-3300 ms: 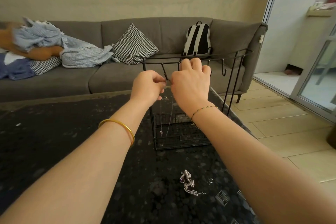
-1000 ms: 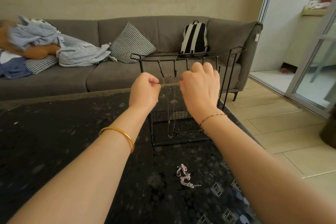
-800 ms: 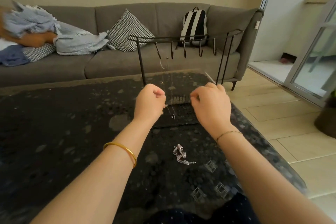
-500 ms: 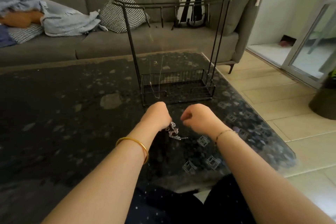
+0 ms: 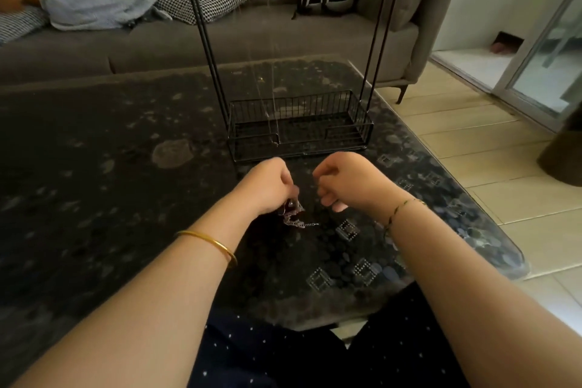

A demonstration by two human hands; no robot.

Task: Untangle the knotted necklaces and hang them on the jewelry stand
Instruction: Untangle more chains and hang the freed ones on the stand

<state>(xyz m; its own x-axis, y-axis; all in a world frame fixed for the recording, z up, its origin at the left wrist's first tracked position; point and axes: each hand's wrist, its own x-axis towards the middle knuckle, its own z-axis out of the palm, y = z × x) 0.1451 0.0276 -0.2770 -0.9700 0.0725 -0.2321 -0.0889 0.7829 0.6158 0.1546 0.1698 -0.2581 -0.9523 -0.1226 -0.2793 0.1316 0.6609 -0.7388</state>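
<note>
Left hand and right hand have dropped from the hook rail to just above the black coffee table. I see the wire jewelry stand upright beyond them, with thin chains hanging down into its basket. Left fingers pinch the knotted necklaces, a silvery clump with a dark stone and a short tail chain trailing right. Right fingers are curled, with nothing visible in them.
</note>
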